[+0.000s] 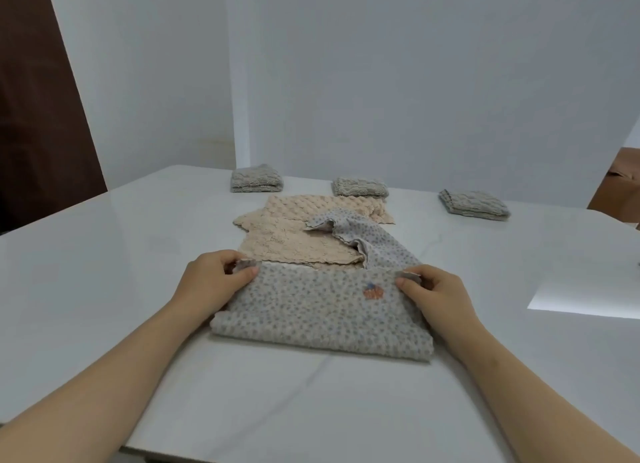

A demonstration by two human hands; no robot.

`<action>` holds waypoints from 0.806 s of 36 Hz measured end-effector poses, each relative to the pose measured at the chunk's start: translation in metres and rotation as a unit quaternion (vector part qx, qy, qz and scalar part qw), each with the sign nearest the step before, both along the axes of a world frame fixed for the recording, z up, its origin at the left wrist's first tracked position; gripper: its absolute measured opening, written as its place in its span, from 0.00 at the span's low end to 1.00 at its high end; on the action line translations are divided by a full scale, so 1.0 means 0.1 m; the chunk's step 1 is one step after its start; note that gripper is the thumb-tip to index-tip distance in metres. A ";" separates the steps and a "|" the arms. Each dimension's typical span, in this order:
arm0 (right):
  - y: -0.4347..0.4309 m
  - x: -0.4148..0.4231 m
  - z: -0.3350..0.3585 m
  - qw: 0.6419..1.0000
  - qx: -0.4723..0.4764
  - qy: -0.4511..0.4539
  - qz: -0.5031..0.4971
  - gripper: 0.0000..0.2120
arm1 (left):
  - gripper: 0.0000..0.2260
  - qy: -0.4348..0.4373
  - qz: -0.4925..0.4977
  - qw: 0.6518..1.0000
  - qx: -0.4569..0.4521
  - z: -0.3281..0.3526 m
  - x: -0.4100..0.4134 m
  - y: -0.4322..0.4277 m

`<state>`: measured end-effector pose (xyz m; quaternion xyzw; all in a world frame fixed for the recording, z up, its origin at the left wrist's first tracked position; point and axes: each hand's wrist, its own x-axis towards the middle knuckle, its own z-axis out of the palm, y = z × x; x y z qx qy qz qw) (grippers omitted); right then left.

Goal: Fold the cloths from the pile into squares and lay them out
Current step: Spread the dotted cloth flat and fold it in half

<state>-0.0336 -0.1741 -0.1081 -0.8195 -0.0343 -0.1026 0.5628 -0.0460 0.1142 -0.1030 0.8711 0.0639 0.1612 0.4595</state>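
A grey dotted cloth (322, 310) with a small orange emblem lies in front of me on the white table (104, 254), its near part folded over. My left hand (214, 279) pinches its left corner. My right hand (433, 289) pinches the right corner. The far part of this cloth trails back to the right, rumpled, over a beige textured cloth pile (298, 230). Three folded grey squares sit in a row at the back: one on the left (256, 178), one in the middle (360, 186), one on the right (474, 204).
White walls stand close behind the table. A dark brown door (34, 99) is at the left. A brown box-like object (620, 185) sits past the table's right edge. A bright light patch (585, 296) lies on the table at the right.
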 end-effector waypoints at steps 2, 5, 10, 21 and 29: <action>0.00 0.01 -0.02 1.000 -0.025 -0.011 -0.004 0.07 | 0.07 -0.002 0.002 1.000 0.026 -0.01 0.00 0.00; 0.00 0.01 -0.02 0.997 -0.069 -0.017 -0.008 0.05 | 0.05 0.001 0.008 0.998 0.066 -0.04 0.02 0.01; 0.01 0.00 0.00 0.989 -0.142 -0.026 -0.018 0.06 | 0.09 0.011 0.014 0.991 0.136 -0.06 0.03 0.01; 0.02 0.01 0.00 0.975 -0.219 -0.022 -0.018 0.04 | 0.05 0.017 0.026 0.980 0.198 -0.09 0.06 0.02; 0.04 0.07 -0.02 0.964 -0.266 -0.007 -0.004 0.13 | 0.10 0.038 -0.016 0.966 0.256 -0.15 0.14 0.06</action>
